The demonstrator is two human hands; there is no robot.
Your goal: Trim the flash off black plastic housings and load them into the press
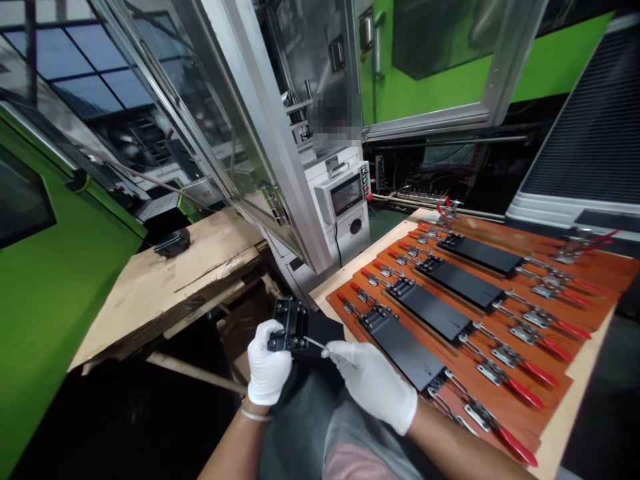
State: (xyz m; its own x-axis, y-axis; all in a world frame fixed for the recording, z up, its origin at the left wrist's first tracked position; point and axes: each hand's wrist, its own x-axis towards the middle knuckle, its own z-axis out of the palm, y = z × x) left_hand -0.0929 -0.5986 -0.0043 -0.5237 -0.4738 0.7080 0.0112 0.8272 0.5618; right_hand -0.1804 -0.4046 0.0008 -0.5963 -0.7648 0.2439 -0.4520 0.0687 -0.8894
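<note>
My left hand, in a white glove, is closed around the end of a flat black part with a raised, bracket-like end. The part is held over my lap, beside the table's left edge. My right hand, also gloved in white, pinches a thin metal rod-like tool. Its tip reaches the raised end of the black part, close to my left fingers. What exactly the tip touches is too small to make out.
On the right, several black plates sit on orange boards between red-handled toggle clamps. At left, cardboard carries a dark object. A framed machine door and a control screen stand ahead.
</note>
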